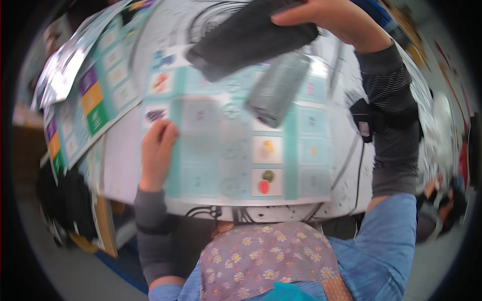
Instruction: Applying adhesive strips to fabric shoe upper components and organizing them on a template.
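My right hand [331, 20] grips a dark grey, soft-looking bundle [251, 37] by its far right end, above the far part of a laminated sheet. A shiny grey roll-shaped object [278, 90] is just below the bundle; blur hides whether it rests on the sheet. The light teal sheet [201, 175] carries a grid of boxes and small fruit pictures [267, 149]. At its left edge my left hand [159, 150] is closed, thumb against curled fingers, beside a picture of dark grapes [156, 114]. Anything inside those fingers is hidden.
More laminated sheets [108, 95] with purple, orange and green blocks stand piled at the left. Cables [359, 170] run over the white table [120, 165]. Clear plastic wrapping [439, 125] is at the right. A black bag [68, 200] is at lower left.
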A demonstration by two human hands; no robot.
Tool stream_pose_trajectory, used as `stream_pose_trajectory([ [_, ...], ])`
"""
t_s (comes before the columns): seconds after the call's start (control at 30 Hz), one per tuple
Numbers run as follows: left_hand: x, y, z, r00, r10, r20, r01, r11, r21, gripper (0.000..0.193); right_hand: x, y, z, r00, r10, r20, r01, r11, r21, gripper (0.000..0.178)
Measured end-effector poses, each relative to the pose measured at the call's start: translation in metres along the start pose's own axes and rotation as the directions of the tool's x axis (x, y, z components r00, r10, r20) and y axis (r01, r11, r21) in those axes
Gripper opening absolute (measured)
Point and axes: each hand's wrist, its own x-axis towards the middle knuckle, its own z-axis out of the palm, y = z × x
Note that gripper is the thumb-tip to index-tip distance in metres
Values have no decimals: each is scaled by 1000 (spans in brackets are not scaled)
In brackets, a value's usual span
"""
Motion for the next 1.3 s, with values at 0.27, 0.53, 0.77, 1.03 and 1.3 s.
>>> stream_pose_trajectory([
  [0.27, -2, 18, 2, 992, 52, 119, -71, 985, 158, 20, -214, 117, -82, 899, 180, -399, -26, 932, 362, 36],
  [0.53, -2, 9, 2, 987, 33, 159, -71, 969, 237, 21, -474, 207, -65, 303, 674, -674, 273, 616, 739, 31],
  [0.77, -10, 9, -4, 993, 28, 111, -58, 959, 279, 19, -523, 371, 0, -118, 858, -500, 693, 432, 577, 32],
  [1.03, -11, 19, 14, 985, 136, 109, -167, 919, 357, 12, -510, 414, 28, -340, 775, -533, -644, 221, 732, 47],
  [1.3, -68, 88, 54, 811, 260, 524, -571, 546, 613, 29, -310, 268, 55, 700, 146, -699, -322, 938, -127, 21],
])
